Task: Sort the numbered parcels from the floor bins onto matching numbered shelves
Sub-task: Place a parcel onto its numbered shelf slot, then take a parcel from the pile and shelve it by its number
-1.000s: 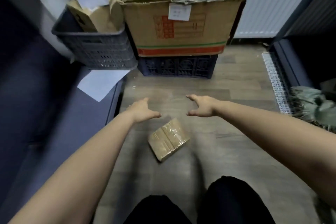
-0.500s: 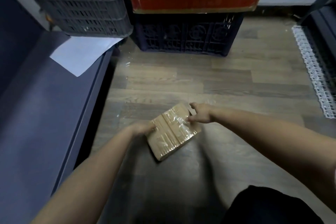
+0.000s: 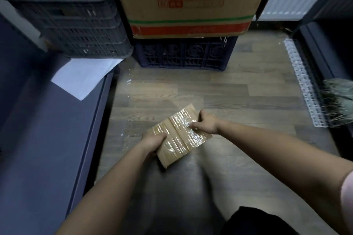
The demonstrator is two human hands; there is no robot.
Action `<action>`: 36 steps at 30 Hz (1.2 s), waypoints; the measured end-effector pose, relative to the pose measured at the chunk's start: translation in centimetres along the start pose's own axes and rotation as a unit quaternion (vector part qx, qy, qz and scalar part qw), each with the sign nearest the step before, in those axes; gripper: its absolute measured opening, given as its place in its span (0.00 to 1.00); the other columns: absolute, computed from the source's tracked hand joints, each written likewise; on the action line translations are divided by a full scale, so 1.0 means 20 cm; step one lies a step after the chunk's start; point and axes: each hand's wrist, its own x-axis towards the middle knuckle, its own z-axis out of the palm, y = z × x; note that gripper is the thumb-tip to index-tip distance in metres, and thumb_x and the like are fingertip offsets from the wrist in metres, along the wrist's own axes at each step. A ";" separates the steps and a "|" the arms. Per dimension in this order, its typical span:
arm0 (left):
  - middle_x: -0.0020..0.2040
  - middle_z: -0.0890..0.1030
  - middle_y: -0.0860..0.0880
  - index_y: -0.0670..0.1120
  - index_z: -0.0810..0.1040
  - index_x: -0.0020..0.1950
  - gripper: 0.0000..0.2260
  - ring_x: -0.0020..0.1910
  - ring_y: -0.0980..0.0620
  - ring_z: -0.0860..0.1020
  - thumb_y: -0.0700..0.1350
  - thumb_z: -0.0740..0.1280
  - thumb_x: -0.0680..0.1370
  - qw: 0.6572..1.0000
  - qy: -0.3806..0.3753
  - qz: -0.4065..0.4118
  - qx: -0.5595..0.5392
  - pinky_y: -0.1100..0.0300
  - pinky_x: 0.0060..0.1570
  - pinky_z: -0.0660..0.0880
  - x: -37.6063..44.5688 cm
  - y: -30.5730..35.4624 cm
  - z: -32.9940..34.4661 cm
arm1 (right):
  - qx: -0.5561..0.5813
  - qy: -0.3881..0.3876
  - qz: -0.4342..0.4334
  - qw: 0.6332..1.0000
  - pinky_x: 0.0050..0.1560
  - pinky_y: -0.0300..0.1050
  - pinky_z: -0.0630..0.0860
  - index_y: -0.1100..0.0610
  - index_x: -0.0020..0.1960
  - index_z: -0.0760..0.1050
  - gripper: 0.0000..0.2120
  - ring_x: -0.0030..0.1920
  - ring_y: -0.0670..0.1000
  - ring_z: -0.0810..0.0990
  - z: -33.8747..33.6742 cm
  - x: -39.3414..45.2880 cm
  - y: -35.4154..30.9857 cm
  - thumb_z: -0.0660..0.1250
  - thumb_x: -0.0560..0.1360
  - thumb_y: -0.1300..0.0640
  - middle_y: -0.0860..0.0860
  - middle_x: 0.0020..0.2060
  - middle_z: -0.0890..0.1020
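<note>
Both hands now grip the parcel [image 3: 179,135], left hand [image 3: 152,141] and right hand [image 3: 207,125] clasping opposite edges. Flat cardboard, glossy crinkled tape; no legible writing

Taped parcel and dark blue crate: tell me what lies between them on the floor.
In the head view, only bare wood-plank floor lies between the taped parcel and the dark blue crate.

We count one tape-wrapped cardboard parcel [image 3: 180,136], held between our two hands: the left hand [image 3: 152,140] and the right hand [image 3: 207,124]. Two plastic crates: one grey [image 3: 76,28], one dark blue [image 3: 185,53]. One large cardboard box [image 3: 191,2]. One white paper sheet [image 3: 84,76].
</note>
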 end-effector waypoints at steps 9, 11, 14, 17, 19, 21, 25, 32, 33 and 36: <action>0.64 0.74 0.43 0.42 0.71 0.66 0.25 0.60 0.42 0.76 0.54 0.69 0.75 0.998 0.031 0.044 -0.035 0.49 0.55 0.78 -0.99 0.60 -0.32 | 0.059 0.032 0.020 0.998 0.49 0.48 0.69 0.59 0.55 0.64 0.23 0.58 0.60 0.75 -0.70 -0.88 -0.38 0.65 0.76 0.41 0.60 0.59 0.77; 0.68 0.70 0.42 0.38 0.62 0.73 0.34 0.63 0.41 0.74 0.57 0.68 0.76 0.998 0.026 0.037 -0.043 0.50 0.55 0.77 -1.23 0.74 -0.40 | 0.090 0.037 0.027 0.995 0.48 0.46 0.68 0.58 0.54 0.63 0.23 0.58 0.59 0.76 -0.86 -1.10 -0.47 0.65 0.76 0.40 0.59 0.59 0.77; 0.72 0.66 0.42 0.37 0.55 0.76 0.39 0.66 0.39 0.71 0.60 0.66 0.76 0.998 0.031 0.052 -0.033 0.49 0.60 0.74 -1.59 0.94 -0.52 | 0.133 0.041 0.035 0.990 0.50 0.46 0.70 0.58 0.58 0.64 0.27 0.59 0.58 0.76 -1.09 -1.42 -0.61 0.65 0.75 0.37 0.58 0.61 0.77; 0.76 0.62 0.39 0.38 0.45 0.78 0.44 0.71 0.37 0.66 0.62 0.64 0.76 0.997 0.044 0.058 -0.022 0.47 0.69 0.66 -1.95 1.13 -0.62 | 0.184 0.048 0.047 0.981 0.61 0.51 0.74 0.59 0.68 0.64 0.37 0.62 0.58 0.75 -1.32 -1.73 -0.72 0.64 0.72 0.32 0.57 0.65 0.74; 0.78 0.57 0.40 0.40 0.40 0.79 0.43 0.74 0.38 0.61 0.61 0.62 0.78 0.996 0.057 0.062 -0.013 0.48 0.72 0.61 -2.20 1.23 -0.69 | 0.220 0.053 0.053 0.973 0.62 0.54 0.75 0.59 0.72 0.63 0.42 0.63 0.57 0.74 -1.46 -1.92 -0.79 0.63 0.70 0.29 0.57 0.67 0.72; 0.79 0.55 0.42 0.42 0.42 0.79 0.41 0.75 0.39 0.59 0.62 0.60 0.79 0.995 0.063 0.073 -0.005 0.47 0.73 0.60 -2.40 1.31 -0.74 | 0.256 0.059 0.054 0.963 0.57 0.53 0.77 0.58 0.73 0.63 0.43 0.63 0.57 0.74 -1.57 -2.09 -0.86 0.62 0.71 0.29 0.57 0.68 0.71; 0.74 0.66 0.42 0.43 0.58 0.77 0.35 0.68 0.40 0.69 0.63 0.60 0.78 0.993 0.053 0.101 0.028 0.48 0.61 0.74 -2.69 1.41 -0.83 | 0.276 0.078 0.038 0.957 0.52 0.49 0.75 0.57 0.67 0.67 0.33 0.60 0.57 0.75 -1.75 -2.35 -0.94 0.62 0.73 0.32 0.57 0.65 0.73; 0.61 0.76 0.46 0.46 0.71 0.68 0.25 0.55 0.46 0.76 0.57 0.61 0.74 0.987 0.026 0.155 0.032 0.55 0.46 0.75 -3.00 1.54 -0.85 | 0.265 0.094 -0.025 0.959 0.61 0.53 0.75 0.48 0.68 0.68 0.23 0.59 0.55 0.75 -1.94 -2.58 -0.97 0.60 0.76 0.41 0.53 0.62 0.76; 0.61 0.75 0.46 0.46 0.70 0.69 0.27 0.56 0.46 0.75 0.58 0.61 0.73 0.987 0.028 0.158 0.030 0.55 0.45 0.74 -3.03 1.55 -0.85 | 0.264 0.097 -0.032 0.959 0.62 0.53 0.74 0.48 0.68 0.68 0.23 0.59 0.55 0.75 -1.96 -2.60 -0.98 0.60 0.76 0.41 0.53 0.62 0.76; 0.64 0.72 0.44 0.46 0.67 0.71 0.33 0.58 0.44 0.74 0.61 0.61 0.71 0.986 0.043 0.159 0.021 0.53 0.48 0.75 -3.07 1.55 -0.82 | 0.258 0.097 -0.042 0.960 0.63 0.55 0.74 0.47 0.67 0.69 0.22 0.59 0.56 0.75 -2.00 -2.65 -0.98 0.61 0.75 0.40 0.53 0.62 0.76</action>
